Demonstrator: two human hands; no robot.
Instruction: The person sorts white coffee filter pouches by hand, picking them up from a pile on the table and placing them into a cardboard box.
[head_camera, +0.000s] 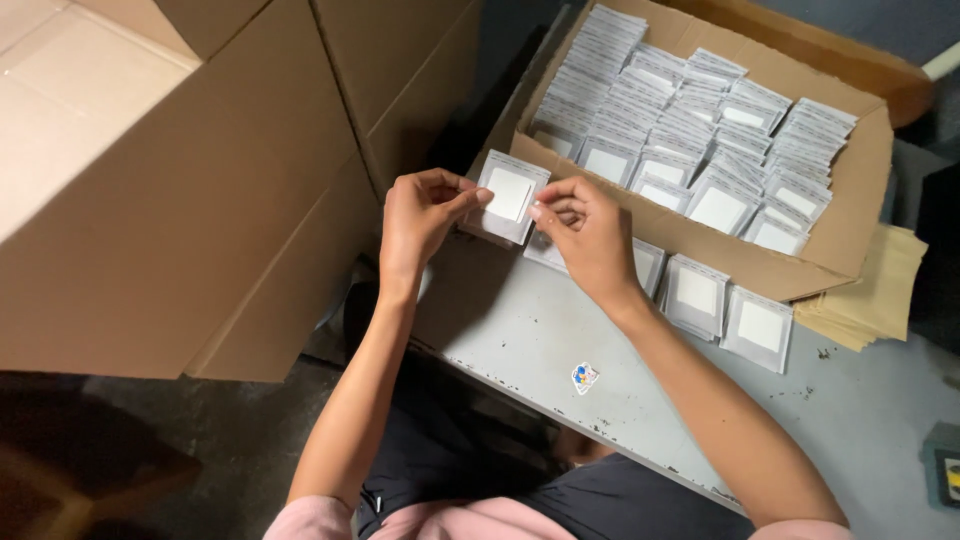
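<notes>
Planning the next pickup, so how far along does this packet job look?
Done, apparently: the cardboard box holds dense rows of packets. In hand: the left hand and right hand hold a small stack of packets. Left: a few loose packets lie on the grey table.

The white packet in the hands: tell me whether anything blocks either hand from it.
Nothing visible does. The left hand and right hand both already pinch the white packet at its edges, above the grey table, just in front of the cardboard box.

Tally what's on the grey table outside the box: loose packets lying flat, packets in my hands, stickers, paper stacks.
Packets lying on the table: 4
Packet held by left hand and right hand: 1
Sticker: 1
Brown paper stack: 1
Total: 7
</notes>
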